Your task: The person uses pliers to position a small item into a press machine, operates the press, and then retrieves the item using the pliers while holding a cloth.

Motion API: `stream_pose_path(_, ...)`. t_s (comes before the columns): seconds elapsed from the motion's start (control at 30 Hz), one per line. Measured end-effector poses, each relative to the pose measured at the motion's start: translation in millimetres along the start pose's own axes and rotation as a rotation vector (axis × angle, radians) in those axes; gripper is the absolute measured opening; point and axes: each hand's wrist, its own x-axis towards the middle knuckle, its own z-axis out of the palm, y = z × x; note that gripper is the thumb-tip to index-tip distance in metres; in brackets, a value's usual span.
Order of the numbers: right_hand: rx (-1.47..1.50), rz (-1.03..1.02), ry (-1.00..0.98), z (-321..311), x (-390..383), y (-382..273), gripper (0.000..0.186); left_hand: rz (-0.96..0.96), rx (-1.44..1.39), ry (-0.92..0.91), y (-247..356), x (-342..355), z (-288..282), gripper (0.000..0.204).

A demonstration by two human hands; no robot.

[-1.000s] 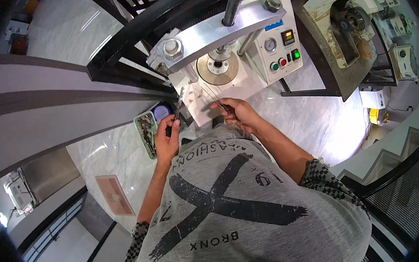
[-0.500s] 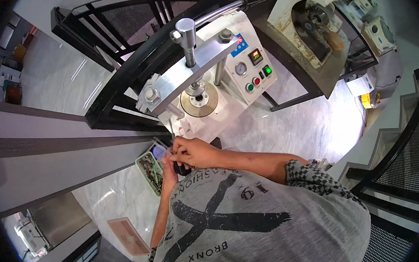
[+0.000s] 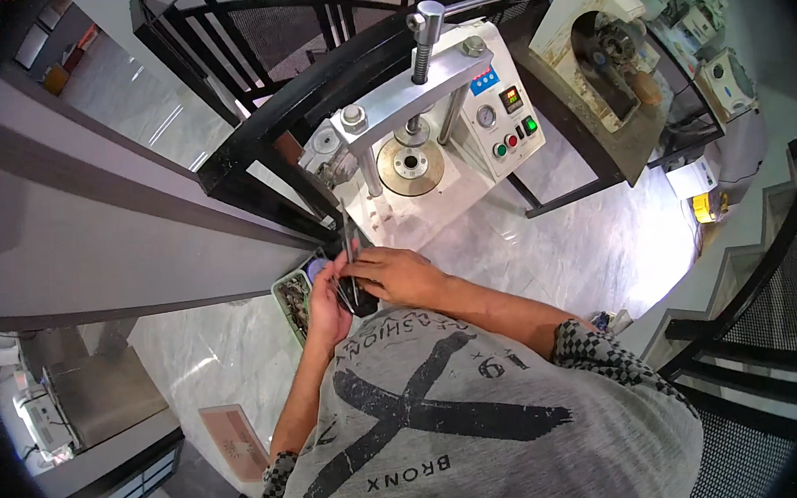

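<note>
I see both sets of fingers drawn in close over the lap. The left hand [image 3: 330, 312] looks closed around a slim metal tool [image 3: 349, 237], its shaft rising past the fingertips; that curled grip probably steadies the lower end. The right hand [image 3: 405, 278] reaches across with fingertips bunched against it, but the overlap is such that I cannot tell whether they pinch it or only touch. Keeping both wrists near the body likely braces the fine work.

Just left of the fingers sits a green-edged tray [image 3: 278, 294] of jumbled small metal pieces, presumably there for easy reach, with a violet round item [image 3: 316, 269] between it and the left hand. Ahead of the fingers, well apart, stands the screw press: its round metal plate [image 3: 398, 185] lies beneath the silver crossbar [image 3: 419, 97], and its control panel [image 3: 503, 119] faces me from the right side, readable from here.
</note>
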Motion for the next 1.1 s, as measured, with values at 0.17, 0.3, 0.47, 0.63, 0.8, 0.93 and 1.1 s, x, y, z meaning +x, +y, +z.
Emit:
stream_pose_path(0.17,-0.093,0.035,0.033,-10,-12,-27,0.023,-0.094,-0.040,-0.058,-3,-20,-15,0.054)
stream_pose_path(0.3,0.329,0.752,0.673,-31,-40,-9,0.022,0.158,-0.028,0.168,-15,-26,-51,0.036)
stream_pose_path(0.47,0.869,0.709,1.011,-69,-57,15,0.030,0.109,0.219,0.412,-67,-36,-149,0.042)
stream_pose_path(0.63,0.999,0.714,0.901,-86,-64,44,0.028,0.000,0.359,0.502,-113,-49,-228,0.050)
stream_pose_path(0.8,0.802,0.773,0.791,-111,-50,78,0.028,0.034,0.212,0.774,-151,-77,-261,0.055)
stream_pose_path(0.93,0.675,0.728,0.748,-119,-41,117,0.026,-0.207,0.591,0.939,-147,-92,-228,0.055)
stream_pose_path(1.1,0.647,0.690,0.646,-134,-18,152,0.024,-0.335,0.545,1.027,-134,-77,-180,0.054)
